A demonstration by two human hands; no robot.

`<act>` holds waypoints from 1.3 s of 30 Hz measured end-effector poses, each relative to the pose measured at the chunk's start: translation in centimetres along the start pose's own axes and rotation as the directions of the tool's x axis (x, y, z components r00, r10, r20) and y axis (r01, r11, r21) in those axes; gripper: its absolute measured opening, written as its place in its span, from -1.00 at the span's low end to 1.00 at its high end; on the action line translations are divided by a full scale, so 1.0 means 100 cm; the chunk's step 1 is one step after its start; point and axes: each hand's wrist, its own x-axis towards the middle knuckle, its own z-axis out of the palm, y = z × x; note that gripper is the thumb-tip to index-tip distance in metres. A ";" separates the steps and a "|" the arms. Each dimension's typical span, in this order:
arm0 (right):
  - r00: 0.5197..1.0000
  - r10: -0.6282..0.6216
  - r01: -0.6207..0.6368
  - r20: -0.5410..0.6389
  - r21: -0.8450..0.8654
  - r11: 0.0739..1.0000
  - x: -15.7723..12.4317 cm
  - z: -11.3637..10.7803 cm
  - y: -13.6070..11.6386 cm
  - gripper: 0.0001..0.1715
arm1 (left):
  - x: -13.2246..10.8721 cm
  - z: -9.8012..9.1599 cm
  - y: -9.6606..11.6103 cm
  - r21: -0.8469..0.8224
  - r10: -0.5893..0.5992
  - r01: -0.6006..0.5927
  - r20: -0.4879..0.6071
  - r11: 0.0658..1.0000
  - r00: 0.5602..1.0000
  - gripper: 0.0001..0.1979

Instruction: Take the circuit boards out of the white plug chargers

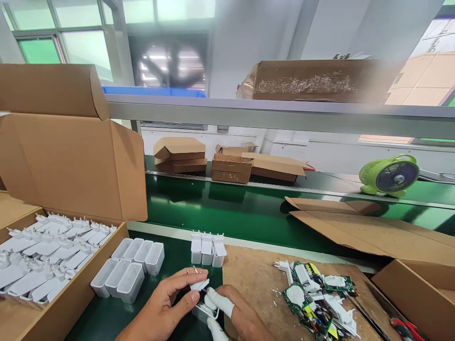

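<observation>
My left hand (167, 300) pinches a white plug cover (199, 285) between thumb and fingers. Just below it, my right hand (239, 310), with white covers on some fingertips, grips a small white plastic housing (202, 313). Dark parts show between cover and housing, partly hidden by my fingers. To the left stand several open-topped white housings (131, 282) in rows. Beyond my hands, three white plug adapters (207, 248) stand side by side with pins up. On the right lies a heap of green circuit boards (295, 296) mixed with white plug parts (339, 310).
A large cardboard box (81, 298) at left holds rows of white adapters. Right of the heap are a dark rod (369, 318), red-handled pliers (405, 327) and an open carton (423, 289). A green fan (389, 175) and folded cartons (231, 168) stand beyond the green belt (213, 206).
</observation>
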 end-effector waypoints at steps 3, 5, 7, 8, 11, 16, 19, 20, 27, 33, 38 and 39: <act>0.997 -0.047 0.051 0.065 -0.058 0.997 -0.011 0.026 0.019 -0.24 | 0.001 0.003 -0.002 0.010 0.040 -0.039 -0.024 0.999 0.999 -0.58; 0.994 -0.057 0.070 0.097 -0.145 0.987 -0.019 0.039 0.027 -0.17 | 0.002 0.006 -0.001 0.054 0.078 -0.075 -0.044 0.996 0.996 -0.58; 0.991 -0.084 0.107 0.108 -0.222 0.969 -0.024 0.046 0.031 -0.18 | 0.001 0.008 0.004 0.145 0.105 -0.097 -0.046 0.985 0.993 -0.58; 0.992 -0.090 0.109 0.091 -0.241 0.964 -0.026 0.048 0.031 -0.18 | 0.000 0.009 0.007 0.208 0.112 -0.103 -0.032 0.973 0.993 -0.60; 0.998 -0.063 0.068 0.026 -0.263 0.962 -0.026 0.053 0.031 -0.16 | -0.004 0.013 0.016 0.378 0.120 -0.132 0.057 0.916 0.991 -0.63; 0.988 -0.075 0.108 0.131 -0.266 0.958 -0.018 0.054 0.030 -0.39 | -0.009 0.018 0.006 0.422 0.238 -0.190 -0.064 0.886 0.969 -0.61; 0.986 -0.115 0.141 0.121 -0.238 0.961 -0.014 0.046 0.029 -0.52 | -0.006 0.017 -0.001 0.389 0.314 -0.235 -0.152 0.891 0.937 -0.61; 0.983 -0.133 0.160 0.127 -0.233 0.959 -0.012 0.043 0.027 -0.53 | -0.005 0.016 -0.001 0.377 0.335 -0.267 -0.126 0.887 0.934 -0.66; 0.989 -0.145 0.143 -0.015 -0.073 0.987 0.000 0.012 0.009 -0.46 | -0.005 0.004 -0.001 0.394 0.301 -0.199 -0.219 0.898 0.928 -0.62; 0.994 -0.106 0.106 -0.017 0.032 0.994 0.003 0.009 0.001 -0.47 | -0.004 0.004 -0.001 0.369 0.317 -0.185 -0.338 0.911 0.886 -0.67; 0.993 -0.071 0.072 0.092 -0.008 0.997 -0.005 0.018 0.004 -0.51 | -0.002 0.008 -0.002 0.405 0.337 -0.193 -0.320 0.894 0.886 -0.70; 0.993 -0.084 0.085 0.084 -0.017 0.996 -0.006 0.019 0.004 -0.50 | -0.003 0.008 -0.003 0.426 0.352 -0.202 -0.309 0.882 0.884 -0.70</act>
